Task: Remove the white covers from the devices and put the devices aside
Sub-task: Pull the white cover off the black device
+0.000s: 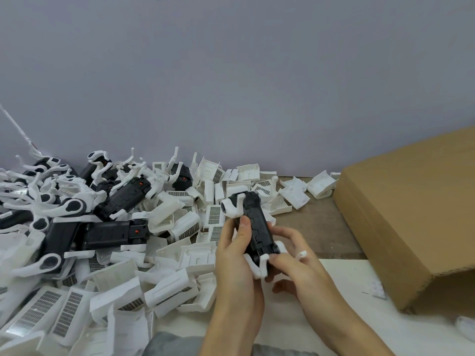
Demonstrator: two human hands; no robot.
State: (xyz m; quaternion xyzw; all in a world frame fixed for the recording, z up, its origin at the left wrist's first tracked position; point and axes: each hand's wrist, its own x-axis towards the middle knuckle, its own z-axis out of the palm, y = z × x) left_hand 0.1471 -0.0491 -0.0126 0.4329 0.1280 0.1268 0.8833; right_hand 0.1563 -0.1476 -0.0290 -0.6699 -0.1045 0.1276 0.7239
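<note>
A black device (257,227) with white fittings at both ends is held upright-tilted in front of me, above the table. My left hand (236,255) grips its left side, thumb lying on the black body. My right hand (290,255) holds its lower right end, thumb pressed on the white piece (259,268) at the bottom. A white bracket (232,205) sits at the device's top end.
Black devices with white arms (113,227) are piled at the left. Loose white covers (180,265) with mesh panels spread across the middle and back of the table (316,227). A large cardboard box (411,214) stands at the right. The wall is close behind.
</note>
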